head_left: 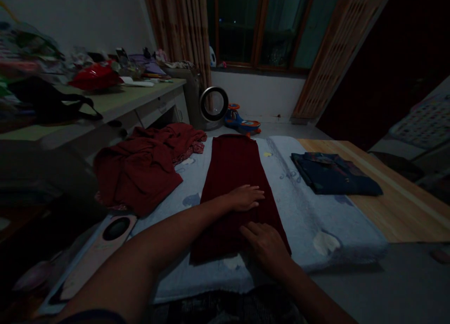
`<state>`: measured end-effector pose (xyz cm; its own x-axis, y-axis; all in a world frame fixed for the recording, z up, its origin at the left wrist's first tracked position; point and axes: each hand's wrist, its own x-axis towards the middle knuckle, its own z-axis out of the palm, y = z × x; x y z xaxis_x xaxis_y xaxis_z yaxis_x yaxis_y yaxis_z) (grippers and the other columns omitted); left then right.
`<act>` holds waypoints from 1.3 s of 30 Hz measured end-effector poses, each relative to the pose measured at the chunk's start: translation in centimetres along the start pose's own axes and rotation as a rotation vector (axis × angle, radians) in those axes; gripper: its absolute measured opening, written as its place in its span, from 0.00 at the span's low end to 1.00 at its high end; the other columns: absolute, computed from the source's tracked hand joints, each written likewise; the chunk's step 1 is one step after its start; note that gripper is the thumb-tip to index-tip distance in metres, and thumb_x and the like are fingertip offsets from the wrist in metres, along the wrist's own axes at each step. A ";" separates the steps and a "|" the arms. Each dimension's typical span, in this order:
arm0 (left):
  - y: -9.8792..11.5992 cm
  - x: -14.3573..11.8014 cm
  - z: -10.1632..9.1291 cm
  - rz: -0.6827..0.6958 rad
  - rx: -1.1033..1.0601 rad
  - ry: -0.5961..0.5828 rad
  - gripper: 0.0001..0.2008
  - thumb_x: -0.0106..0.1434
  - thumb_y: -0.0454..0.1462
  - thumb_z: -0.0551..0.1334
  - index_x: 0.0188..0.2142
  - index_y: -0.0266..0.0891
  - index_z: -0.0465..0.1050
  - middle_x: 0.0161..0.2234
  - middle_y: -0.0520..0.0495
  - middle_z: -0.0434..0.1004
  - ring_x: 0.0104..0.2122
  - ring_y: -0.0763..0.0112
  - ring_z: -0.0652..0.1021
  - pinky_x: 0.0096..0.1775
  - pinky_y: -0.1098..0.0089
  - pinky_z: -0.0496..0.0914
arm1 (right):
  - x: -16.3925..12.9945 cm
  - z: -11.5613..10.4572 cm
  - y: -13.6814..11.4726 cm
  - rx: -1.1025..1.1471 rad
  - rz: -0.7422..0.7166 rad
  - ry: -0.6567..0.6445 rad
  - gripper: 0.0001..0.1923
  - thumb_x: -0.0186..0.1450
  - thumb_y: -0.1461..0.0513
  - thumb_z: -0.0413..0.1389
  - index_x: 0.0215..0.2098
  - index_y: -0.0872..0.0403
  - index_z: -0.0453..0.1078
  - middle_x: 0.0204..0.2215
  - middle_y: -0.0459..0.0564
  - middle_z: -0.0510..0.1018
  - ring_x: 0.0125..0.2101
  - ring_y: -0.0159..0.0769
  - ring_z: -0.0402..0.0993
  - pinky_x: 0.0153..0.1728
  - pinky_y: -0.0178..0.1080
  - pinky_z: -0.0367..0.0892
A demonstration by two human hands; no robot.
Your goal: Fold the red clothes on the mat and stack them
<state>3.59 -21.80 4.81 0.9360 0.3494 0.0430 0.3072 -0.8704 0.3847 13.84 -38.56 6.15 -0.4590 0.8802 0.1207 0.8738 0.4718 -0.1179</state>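
A dark red garment (234, 164), folded into a long narrow strip, lies flat on a pale blue patterned blanket (295, 211). Across its middle rests my left hand (247, 197), palm down with the fingers stretched out. My right hand (263, 242) lies on the near right part of the same cloth, its fingers extended and slightly bent. Neither hand grips anything that I can see. To the left is a crumpled heap of rust-red clothing (140, 167). A folded dark blue garment (333, 174) sits at the right.
A wooden board (397, 207) extends to the right under the blanket's edge. On the left stands a cluttered desk (140, 101) with a red bag (94, 77) and a black strapped item (49, 101). Beyond are a washing machine (201, 106) and a blue-orange ride-on toy (242, 122).
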 end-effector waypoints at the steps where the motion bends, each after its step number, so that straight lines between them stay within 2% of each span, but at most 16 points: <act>1: -0.2 -0.1 0.3 0.005 -0.001 -0.013 0.22 0.67 0.38 0.54 0.61 0.46 0.62 0.65 0.46 0.59 0.66 0.61 0.55 0.62 0.49 0.52 | 0.1 -0.3 0.0 0.006 0.002 -0.004 0.09 0.67 0.66 0.52 0.44 0.50 0.69 0.35 0.47 0.76 0.33 0.35 0.70 0.34 0.37 0.57; 4: -0.7 -0.3 0.6 0.005 -0.051 -0.038 0.25 0.66 0.39 0.56 0.62 0.47 0.59 0.66 0.47 0.55 0.67 0.61 0.52 0.64 0.49 0.47 | 0.6 -1.5 0.1 0.023 -0.002 -0.015 0.08 0.66 0.66 0.53 0.43 0.50 0.69 0.34 0.47 0.76 0.32 0.35 0.71 0.33 0.37 0.57; 7: -1.2 -0.5 -0.3 -0.001 -0.248 -0.073 0.23 0.64 0.37 0.58 0.60 0.47 0.63 0.65 0.47 0.59 0.66 0.60 0.54 0.63 0.50 0.50 | 1.3 -3.4 0.4 0.033 0.002 -0.033 0.08 0.66 0.65 0.52 0.43 0.50 0.69 0.33 0.46 0.76 0.31 0.34 0.71 0.31 0.36 0.57; 11: -2.0 -1.5 -3.2 -0.021 -0.672 -0.173 0.19 0.64 0.38 0.59 0.55 0.45 0.69 0.58 0.50 0.70 0.59 0.64 0.68 0.59 0.61 0.61 | 2.5 -6.2 1.1 0.068 0.002 -0.050 0.13 0.65 0.66 0.52 0.47 0.48 0.69 0.39 0.47 0.77 0.34 0.35 0.73 0.31 0.35 0.59; 14: -2.8 -3.0 -5.7 -0.068 -0.884 -0.221 0.19 0.63 0.44 0.61 0.53 0.44 0.72 0.56 0.52 0.73 0.58 0.64 0.69 0.59 0.63 0.60 | 3.8 -8.1 1.9 0.107 0.005 -0.035 0.16 0.63 0.66 0.52 0.48 0.48 0.69 0.43 0.48 0.77 0.36 0.35 0.74 0.32 0.35 0.61; 16: -3.6 -4.3 -6.9 -0.137 -1.029 -0.215 0.21 0.63 0.48 0.61 0.53 0.44 0.71 0.56 0.50 0.73 0.58 0.63 0.69 0.59 0.63 0.60 | 4.8 -9.4 2.5 0.135 0.011 -0.027 0.16 0.62 0.67 0.52 0.47 0.48 0.70 0.42 0.48 0.78 0.35 0.35 0.75 0.32 0.35 0.62; 20: -6.0 -7.0 -7.7 -0.311 -1.392 -0.065 0.29 0.63 0.56 0.56 0.56 0.41 0.67 0.53 0.41 0.75 0.52 0.58 0.74 0.53 0.60 0.65 | 7.7 -12.3 4.2 0.183 0.013 -0.041 0.14 0.62 0.66 0.53 0.44 0.51 0.73 0.38 0.49 0.79 0.35 0.34 0.74 0.35 0.35 0.63; 24: -8.0 -9.3 -6.6 -0.336 -1.639 0.194 0.34 0.62 0.59 0.53 0.55 0.35 0.68 0.51 0.37 0.76 0.49 0.57 0.76 0.52 0.62 0.67 | 11.7 -14.7 6.8 0.285 -0.001 -0.120 0.12 0.65 0.60 0.53 0.44 0.52 0.74 0.38 0.48 0.80 0.36 0.35 0.74 0.35 0.34 0.63; 26: -8.6 -10.2 -5.8 -0.333 -1.691 0.325 0.35 0.61 0.60 0.54 0.54 0.34 0.69 0.48 0.37 0.78 0.49 0.56 0.77 0.51 0.62 0.68 | 13.9 -15.1 8.3 0.344 0.010 -0.168 0.12 0.65 0.59 0.54 0.44 0.52 0.74 0.38 0.48 0.80 0.36 0.35 0.74 0.35 0.34 0.64; 28: -9.0 -10.8 -5.0 -0.325 -1.678 0.404 0.36 0.57 0.60 0.58 0.52 0.33 0.70 0.45 0.37 0.80 0.48 0.54 0.77 0.49 0.61 0.69 | 16.2 -15.0 9.9 0.369 0.051 -0.222 0.11 0.63 0.58 0.56 0.42 0.53 0.75 0.36 0.47 0.80 0.35 0.35 0.74 0.35 0.33 0.65; 30: -9.2 -11.3 -4.6 -0.324 -1.601 0.401 0.36 0.51 0.57 0.66 0.51 0.34 0.72 0.42 0.38 0.80 0.46 0.53 0.78 0.48 0.60 0.70 | 18.3 -14.4 11.5 0.417 0.070 -0.260 0.12 0.62 0.58 0.57 0.42 0.53 0.75 0.37 0.47 0.79 0.35 0.35 0.74 0.34 0.33 0.65; 32: -9.2 -11.7 -4.5 -0.349 -1.493 0.358 0.36 0.44 0.50 0.74 0.50 0.35 0.72 0.41 0.40 0.81 0.44 0.54 0.78 0.47 0.61 0.71 | 20.4 -13.6 12.9 0.489 0.099 -0.303 0.14 0.62 0.57 0.57 0.44 0.53 0.74 0.38 0.47 0.80 0.34 0.35 0.74 0.33 0.34 0.66; 34: -9.1 -11.8 -4.7 -0.373 -1.413 0.325 0.38 0.40 0.44 0.76 0.52 0.37 0.71 0.44 0.41 0.79 0.45 0.57 0.77 0.49 0.62 0.70 | 22.2 -12.8 14.1 0.536 0.146 -0.360 0.14 0.61 0.57 0.58 0.44 0.52 0.74 0.38 0.48 0.80 0.33 0.35 0.75 0.32 0.34 0.66; 36: -8.9 -11.7 -4.9 -0.378 -1.381 0.335 0.40 0.40 0.42 0.76 0.54 0.41 0.69 0.49 0.42 0.77 0.48 0.58 0.76 0.52 0.60 0.68 | 23.8 -12.0 15.1 0.530 0.194 -0.399 0.14 0.61 0.57 0.59 0.44 0.52 0.74 0.38 0.49 0.80 0.32 0.35 0.75 0.33 0.34 0.67; 39: -8.7 -11.0 -4.6 -0.397 -1.388 0.435 0.39 0.44 0.41 0.75 0.56 0.42 0.67 0.52 0.42 0.75 0.50 0.58 0.75 0.54 0.58 0.67 | 25.7 -10.8 16.2 0.472 0.229 -0.409 0.16 0.60 0.56 0.60 0.45 0.53 0.75 0.39 0.50 0.80 0.33 0.36 0.76 0.35 0.36 0.67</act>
<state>-10.21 -16.47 5.24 0.6346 0.7658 -0.1040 -0.1140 0.2258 0.9675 17.91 -8.85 18.02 -0.3752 0.8655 -0.3319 0.8349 0.1601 -0.5266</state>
